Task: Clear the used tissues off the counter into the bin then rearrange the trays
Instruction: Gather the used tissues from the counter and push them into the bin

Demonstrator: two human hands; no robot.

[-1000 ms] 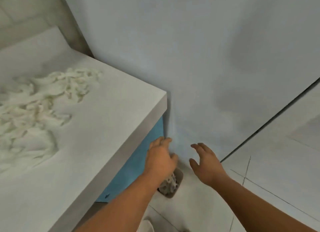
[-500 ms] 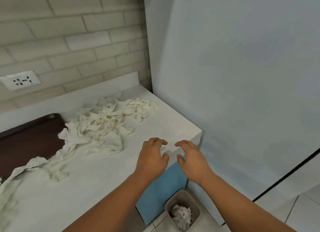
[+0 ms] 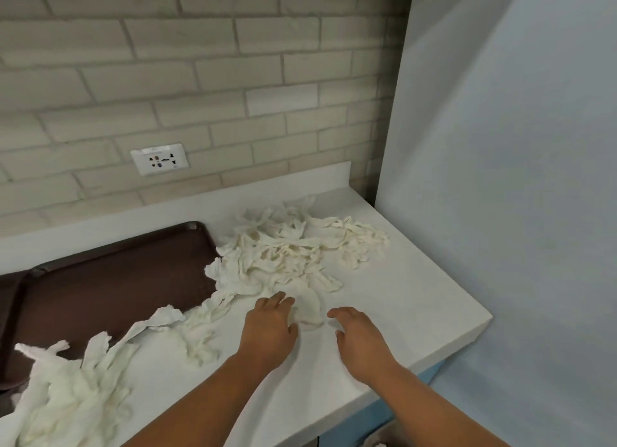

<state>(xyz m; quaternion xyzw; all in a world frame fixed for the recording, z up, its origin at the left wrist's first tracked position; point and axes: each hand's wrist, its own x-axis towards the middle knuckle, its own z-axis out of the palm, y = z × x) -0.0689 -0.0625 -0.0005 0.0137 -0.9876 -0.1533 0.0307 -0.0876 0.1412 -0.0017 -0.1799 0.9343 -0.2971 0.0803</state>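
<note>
Where the two forearms reach in from the bottom edge, the left hand (image 3: pixel 268 326) and the right hand (image 3: pixel 362 339) lie palm down over the white counter (image 3: pixel 410 299), side by side with a gap between them. Both are relaxed, fingers loosely spread and slightly bent, gripping nothing. The left fingertips reach the rim of a flattened tissue (image 3: pixel 310 309); whether they press it or hang just above it cannot be told. The right hand is over bare counter just beside that tissue.

The used tissues lie in two heaps joined by a thin trail, and the whole band runs diagonally from near left to far right. The near heap (image 3: pixel 66 400) sits at the lower left, overlapping the front rim of a brown tray (image 3: pixel 110 286). The far heap (image 3: pixel 287 252) spreads beyond the hands towards the counter's back right corner, its left fringe touching the tray's right end.

Two trays show: the main one, its long axis along the wall, and a sliver of a second tray (image 3: pixel 8 299) at the left edge. Behind them stands a brick wall (image 3: pixel 233 79) with one socket (image 3: pixel 159 159).
</note>
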